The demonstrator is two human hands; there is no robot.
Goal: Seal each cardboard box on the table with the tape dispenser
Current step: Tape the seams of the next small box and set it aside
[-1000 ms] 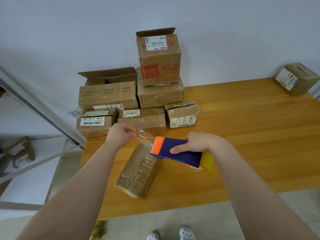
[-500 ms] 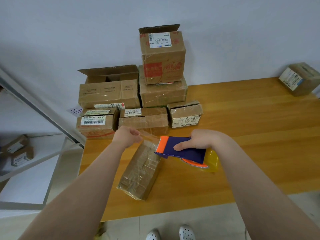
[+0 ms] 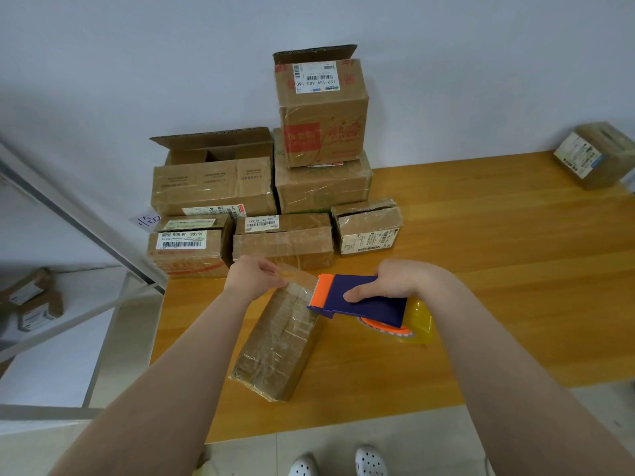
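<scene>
Close to the table's [image 3: 515, 269] front edge lay a slanted box [image 3: 278, 341]. Above its far end, the left hand [image 3: 252, 276] pinched the clear tape [image 3: 297, 278] while the right hand [image 3: 395, 281] gripped the tape dispenser [image 3: 364, 298]. Stacked boxes [image 3: 275, 201] crowded just behind both hands, and a lone box [image 3: 596, 154] sat well apart, far right.

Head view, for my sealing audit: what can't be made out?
Head view, long brown cardboard box: far end partly under left hand and clear tape strip.
Head view, yellow tape roll: mostly behind blue-and-orange tape dispenser and right hand.
Head view, white shipping labels: print too small.
</scene>
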